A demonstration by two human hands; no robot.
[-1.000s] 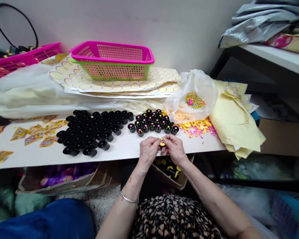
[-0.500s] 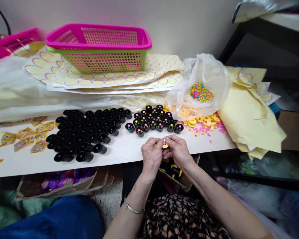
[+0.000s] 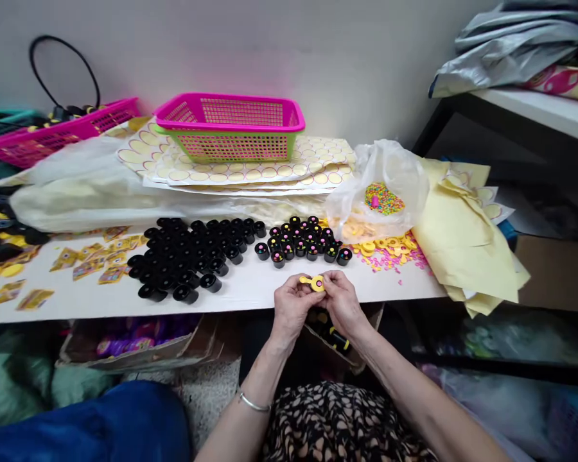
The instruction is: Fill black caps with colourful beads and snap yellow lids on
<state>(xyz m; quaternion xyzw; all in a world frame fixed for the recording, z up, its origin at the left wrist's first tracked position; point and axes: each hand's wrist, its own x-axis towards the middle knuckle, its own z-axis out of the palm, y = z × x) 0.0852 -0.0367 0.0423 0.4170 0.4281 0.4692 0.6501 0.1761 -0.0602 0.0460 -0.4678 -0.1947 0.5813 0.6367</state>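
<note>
Between both hands, just over the table's front edge, is a small yellow plastic piece (image 3: pixel 316 283) with a round ring, a short tab and a pink dot in its centre. My left hand (image 3: pixel 291 308) pinches its tab side, while my right hand (image 3: pixel 343 307) grips the ring from the right. Beyond them stand several black cups (image 3: pixel 312 253) with coloured beads in them. Further left is a large cluster of plain black cups (image 3: pixel 185 294). Loose yellow plastic pieces (image 3: pixel 388 247) and small pink bits (image 3: pixel 399 262) lie to the right.
A clear plastic bag (image 3: pixel 409 179) holds coloured beads (image 3: pixel 384 198). Behind stands a pink and green basket (image 3: pixel 241 144) on printed sheets (image 3: pixel 318 168). Yellow paper (image 3: pixel 467 237) hangs over the right edge. Small yellow packets (image 3: pixel 89 264) lie left. Cardboard boxes (image 3: pixel 197 350) sit below the table.
The view has shifted up and left, showing more of the left side. The yellow piece has turned in my fingers, so its ring and tab now show.
</note>
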